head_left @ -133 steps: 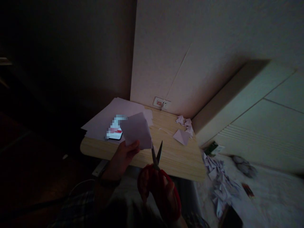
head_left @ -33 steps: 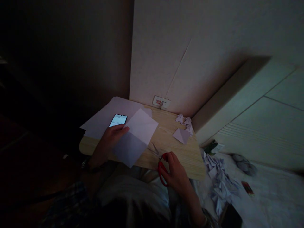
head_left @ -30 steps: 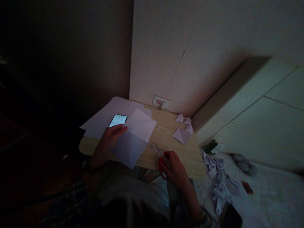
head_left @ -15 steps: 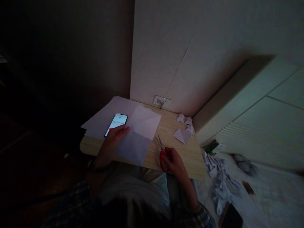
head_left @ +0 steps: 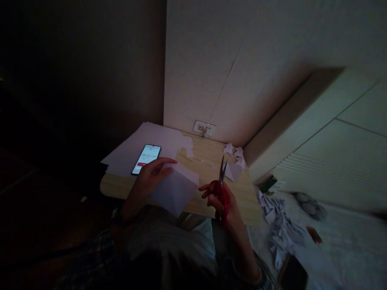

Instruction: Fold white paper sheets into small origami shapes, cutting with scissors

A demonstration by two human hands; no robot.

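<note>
Table (head_left: 236, 209) of pale wood fills the corner under the wall, its far left part covered by a stack of loose sheets (head_left: 133, 151) with a lit phone (head_left: 146, 158) lying on top. At the far right edge, by the wall, sit a few folded paper pieces (head_left: 234, 155), and many more lie in a heap (head_left: 281, 231) on the bedding to the right of the table. Near the front edge, the left hand (head_left: 151, 177) grips a folded sheet of paper (head_left: 177, 189) between thumb and fingers, the sheet partly over the table edge and partly above the lap. Just right of it, the right hand (head_left: 219, 197) is closed through the red handles of the scissors (head_left: 223, 189), blades pointing up and away and nearly together; whether a sliver of gap remains is too dim to tell. Scissors and paper are near each other but not touching. To cut well, I judge the sheet wants holding taut close to the intended line, fingers clear of the blades, the paper fed deep into the opened blades and turned by the left hand. The dim light makes a crease hard to follow.
</note>
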